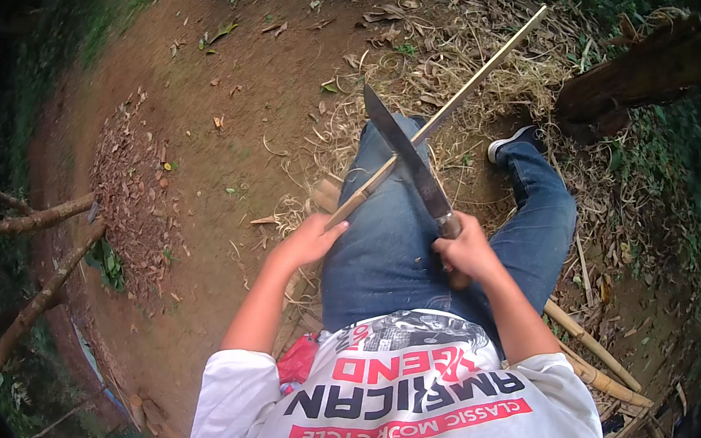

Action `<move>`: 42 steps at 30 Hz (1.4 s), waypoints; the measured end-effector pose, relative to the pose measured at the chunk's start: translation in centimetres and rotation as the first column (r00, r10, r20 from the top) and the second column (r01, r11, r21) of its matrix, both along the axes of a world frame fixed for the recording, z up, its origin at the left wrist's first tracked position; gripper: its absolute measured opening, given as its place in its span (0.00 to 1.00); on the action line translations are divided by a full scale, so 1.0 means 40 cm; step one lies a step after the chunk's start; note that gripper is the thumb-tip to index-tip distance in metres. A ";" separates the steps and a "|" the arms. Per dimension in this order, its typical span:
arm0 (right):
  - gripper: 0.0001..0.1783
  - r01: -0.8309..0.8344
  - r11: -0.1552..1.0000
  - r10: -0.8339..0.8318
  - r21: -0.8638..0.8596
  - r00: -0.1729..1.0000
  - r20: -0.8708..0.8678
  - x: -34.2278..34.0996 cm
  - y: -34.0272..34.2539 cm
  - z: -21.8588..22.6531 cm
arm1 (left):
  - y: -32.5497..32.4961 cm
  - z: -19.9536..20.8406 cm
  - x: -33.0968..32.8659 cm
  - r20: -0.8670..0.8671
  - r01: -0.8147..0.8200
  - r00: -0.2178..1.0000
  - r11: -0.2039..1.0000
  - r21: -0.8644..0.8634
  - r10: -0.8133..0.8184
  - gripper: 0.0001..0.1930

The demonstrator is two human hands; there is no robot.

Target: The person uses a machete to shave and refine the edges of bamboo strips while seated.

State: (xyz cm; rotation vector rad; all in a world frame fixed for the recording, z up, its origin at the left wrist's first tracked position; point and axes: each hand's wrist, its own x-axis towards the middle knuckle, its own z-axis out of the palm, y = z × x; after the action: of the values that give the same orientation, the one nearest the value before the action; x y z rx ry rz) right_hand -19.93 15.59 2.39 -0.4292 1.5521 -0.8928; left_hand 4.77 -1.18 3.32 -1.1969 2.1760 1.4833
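I sit on bare ground with my legs in blue jeans stretched forward. My left hand (310,239) grips the near end of a long, thin pale bamboo strip (473,79) that slants up and away to the right over my left knee. My right hand (463,249) is closed around the handle of a large knife (406,154) with a long dark blade. The blade points away from me and crosses the strip at its near third, edge resting against it.
Dry shavings and straw (444,52) litter the ground ahead. Thick bamboo poles (594,347) lie at my right hip. A dark log (645,73) sits far right, bare branches (22,223) at left, a dead-leaf patch (132,201) on brown soil.
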 end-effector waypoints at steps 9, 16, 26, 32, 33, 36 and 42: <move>0.15 0.075 0.997 -0.076 0.038 0.996 0.040 -0.036 -0.006 -0.037 | 0.001 -0.023 0.001 -0.092 0.003 0.996 1.000 -0.026 -0.005 0.20; 0.11 0.022 0.999 -0.022 0.026 1.000 -0.012 -0.070 -0.038 -0.001 | 0.001 -0.022 0.018 -0.065 -0.037 0.997 0.999 0.025 0.038 0.22; 0.12 0.040 0.999 -0.040 0.028 0.999 0.014 -0.069 -0.062 -0.013 | -0.011 -0.045 0.008 -0.051 -0.047 0.997 0.997 0.053 0.050 0.23; 0.16 -0.217 0.972 0.213 0.085 0.975 0.055 -0.026 -0.056 0.040 | 0.007 -0.048 0.022 -0.089 -0.094 0.991 0.995 0.040 0.097 0.24; 0.14 -0.164 0.985 0.163 0.056 0.987 0.012 -0.042 -0.058 0.036 | 0.004 -0.052 0.024 -0.074 -0.083 0.994 0.995 0.047 0.086 0.24; 0.09 -0.022 1.000 0.023 0.020 0.998 -0.064 -0.039 -0.051 -0.030 | -0.009 -0.041 0.006 -0.013 -0.058 0.998 0.995 0.084 0.059 0.24; 0.16 -0.171 0.980 0.161 0.105 0.982 0.101 -0.013 -0.043 0.019 | 0.002 -0.075 0.025 -0.113 -0.087 0.989 0.991 0.097 0.098 0.24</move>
State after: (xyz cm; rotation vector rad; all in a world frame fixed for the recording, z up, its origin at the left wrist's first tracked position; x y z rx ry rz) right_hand -20.44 13.88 3.15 -0.4234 1.4520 -0.6824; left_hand 5.78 -1.10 0.34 -1.2243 2.1250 1.7133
